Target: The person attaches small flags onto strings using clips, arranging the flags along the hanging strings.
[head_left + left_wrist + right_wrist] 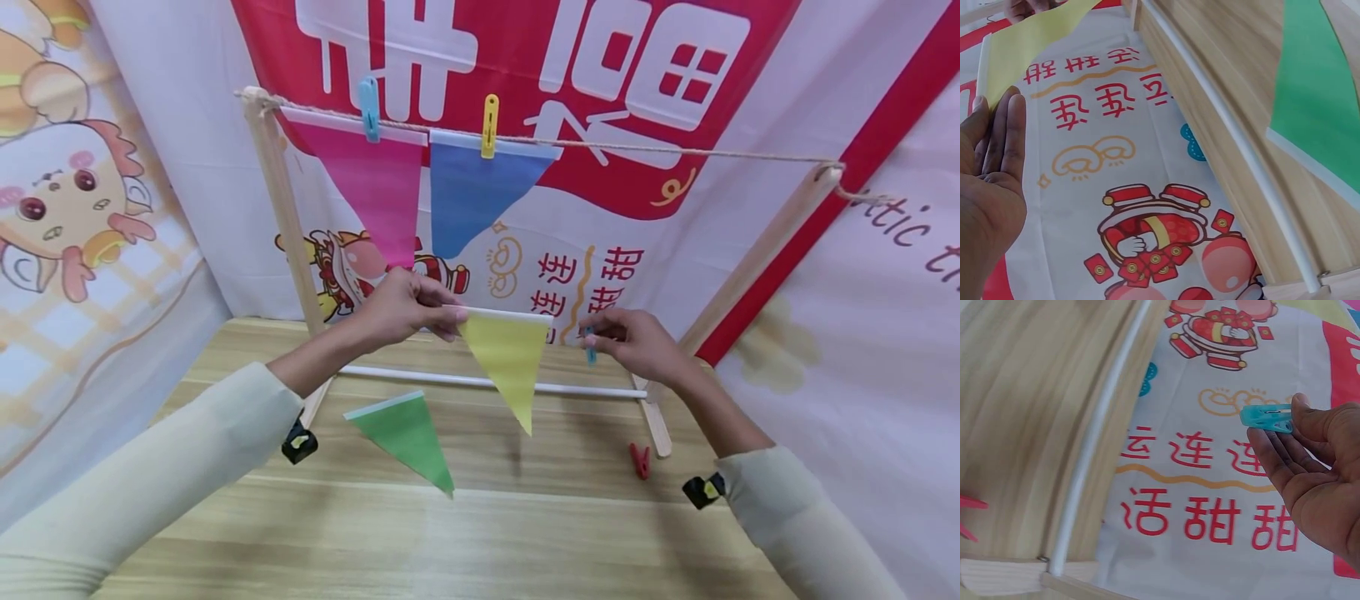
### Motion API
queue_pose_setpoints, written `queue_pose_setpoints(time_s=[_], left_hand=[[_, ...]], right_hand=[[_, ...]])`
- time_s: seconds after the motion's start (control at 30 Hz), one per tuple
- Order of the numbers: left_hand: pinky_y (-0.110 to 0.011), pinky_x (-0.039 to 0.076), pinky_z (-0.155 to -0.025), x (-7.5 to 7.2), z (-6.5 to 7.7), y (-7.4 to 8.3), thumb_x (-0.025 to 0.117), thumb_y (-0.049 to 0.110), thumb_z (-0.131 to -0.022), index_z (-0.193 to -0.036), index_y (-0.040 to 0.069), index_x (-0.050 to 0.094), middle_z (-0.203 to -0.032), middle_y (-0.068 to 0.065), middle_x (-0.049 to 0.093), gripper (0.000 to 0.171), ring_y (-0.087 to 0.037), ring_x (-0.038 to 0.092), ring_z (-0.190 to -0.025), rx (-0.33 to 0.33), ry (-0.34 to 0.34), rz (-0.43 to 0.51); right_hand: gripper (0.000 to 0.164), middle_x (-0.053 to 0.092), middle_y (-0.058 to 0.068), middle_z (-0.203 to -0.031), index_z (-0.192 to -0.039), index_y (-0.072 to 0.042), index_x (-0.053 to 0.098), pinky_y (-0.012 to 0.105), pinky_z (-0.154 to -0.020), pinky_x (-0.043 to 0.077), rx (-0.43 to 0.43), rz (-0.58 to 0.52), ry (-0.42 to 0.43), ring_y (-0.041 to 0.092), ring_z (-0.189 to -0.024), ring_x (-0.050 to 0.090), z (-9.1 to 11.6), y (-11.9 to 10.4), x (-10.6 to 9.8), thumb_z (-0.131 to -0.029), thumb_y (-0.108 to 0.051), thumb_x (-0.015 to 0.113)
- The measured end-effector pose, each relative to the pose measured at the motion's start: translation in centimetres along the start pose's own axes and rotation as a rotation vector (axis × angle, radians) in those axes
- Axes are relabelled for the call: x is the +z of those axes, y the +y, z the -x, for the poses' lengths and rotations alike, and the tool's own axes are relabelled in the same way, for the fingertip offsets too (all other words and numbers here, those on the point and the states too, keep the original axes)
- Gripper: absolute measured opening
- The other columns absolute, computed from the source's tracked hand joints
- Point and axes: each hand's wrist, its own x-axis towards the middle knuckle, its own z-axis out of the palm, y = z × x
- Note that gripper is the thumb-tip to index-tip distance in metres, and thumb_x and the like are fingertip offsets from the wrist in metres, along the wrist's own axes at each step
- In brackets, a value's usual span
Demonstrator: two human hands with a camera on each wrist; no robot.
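My left hand (408, 310) pinches a yellow triangular pennant (510, 358) by one end of its white top edge; its tip hangs down over the table. To the right, my right hand (637, 340) holds a light blue clothespin (1266, 417) between thumb and fingers. Above both hands runs a twine line (637, 148). On it hang a pink pennant (382, 183) under a blue clothespin (369, 108) and a blue pennant (480, 187) under a yellow clothespin (490, 125). A green pennant (405, 437) lies on the table below the left hand.
Wooden posts (281, 200) carry the twine at either end, with a white rod (450, 377) low between them. A red clothespin (640, 460) lies on the wooden table (525, 533) by the right post's foot. Printed cloth (465, 50) hangs behind.
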Motion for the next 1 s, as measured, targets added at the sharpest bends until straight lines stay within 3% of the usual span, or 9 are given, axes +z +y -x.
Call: queue_pose_setpoints(time_s=[0.27,0.4,0.57,0.87,1.0], left_hand=[[-0.04,0.073,-0.086,0.4,-0.5,1.3,0.083,0.012,-0.104,-0.121,0.001,0.085,-0.105,-0.017,0.087,0.021,-0.031,0.088,-0.09,-0.03,0.062,-0.039],[-0.039,0.073,-0.086,0.7,-0.8,1.7,0.082,0.01,-0.105,-0.126,-0.002,0.083,-0.11,-0.02,0.086,0.023,-0.025,0.088,-0.087,-0.035,0.087,-0.018],[-0.033,0.073,-0.081,0.5,-1.3,2.0,0.083,0.01,-0.104,-0.127,-0.003,0.082,-0.111,-0.023,0.085,0.026,-0.018,0.086,-0.082,0.005,0.113,-0.033],[-0.036,0.073,-0.079,0.2,-2.3,2.0,0.087,0.013,-0.101,-0.123,-0.002,0.084,-0.107,-0.018,0.087,0.027,-0.025,0.088,-0.085,-0.014,0.157,0.003],[-0.037,0.073,-0.079,0.4,-2.8,2.5,0.088,0.013,-0.101,-0.12,0.0,0.086,-0.104,-0.016,0.087,0.024,-0.032,0.088,-0.089,0.009,0.176,0.012]], right_hand=[[0.036,0.081,0.018,-0.132,-0.142,-0.003,0.075,0.014,-0.086,0.061,-0.008,0.011,0.022,0.03,-0.112,0.077,0.1,-1.9,-2.1,-0.11,-0.019,0.076],[0.036,0.08,0.019,-0.134,-0.144,-0.003,0.073,0.009,-0.087,0.058,-0.025,0.006,0.025,0.032,-0.116,0.077,0.1,-2.5,-3.1,-0.111,-0.017,0.075],[0.037,0.08,0.018,-0.133,-0.144,-0.005,0.074,0.009,-0.087,0.058,-0.034,0.017,0.041,0.032,-0.114,0.079,0.1,-3.2,-4.1,-0.111,-0.02,0.076],[0.04,0.079,0.018,-0.137,-0.147,-0.007,0.072,0.012,-0.089,0.061,-0.039,0.033,0.065,0.032,-0.116,0.079,0.2,-4.2,-5.4,-0.111,-0.025,0.075],[0.04,0.079,0.017,-0.135,-0.148,-0.008,0.072,0.01,-0.089,0.06,-0.042,0.019,0.092,0.031,-0.114,0.078,0.3,-4.5,-6.0,-0.111,-0.022,0.076]])
